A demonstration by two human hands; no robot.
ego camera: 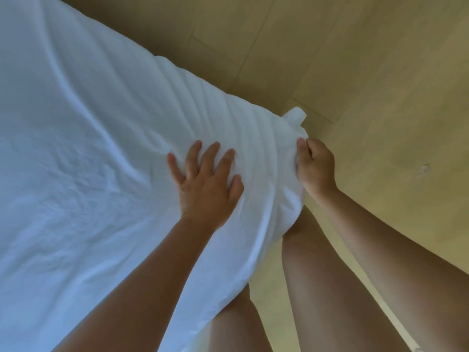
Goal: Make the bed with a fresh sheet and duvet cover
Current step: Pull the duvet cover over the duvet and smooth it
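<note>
- Bare forearms reach out from the bottom of the view, and two bare legs [317,275] stand below them, tight against the edge of the bed.
- Left hand [208,184] lies flat on the white bedding [88,148], fingers spread, its grip apart and pressing down.
- Right hand [314,166] is at the corner, its grip clamped on a bunch of the bedding with the fingers curled in.
- White bedding covers the whole bed from the upper left to that near corner, creased, with long folds running toward the right hand.
- A small white tab [295,115] sticks out just beyond the corner.
- Pale tan floor [380,72] fills the right side and top, crossed by thin seam lines, with one small mark [425,168] on it.
</note>
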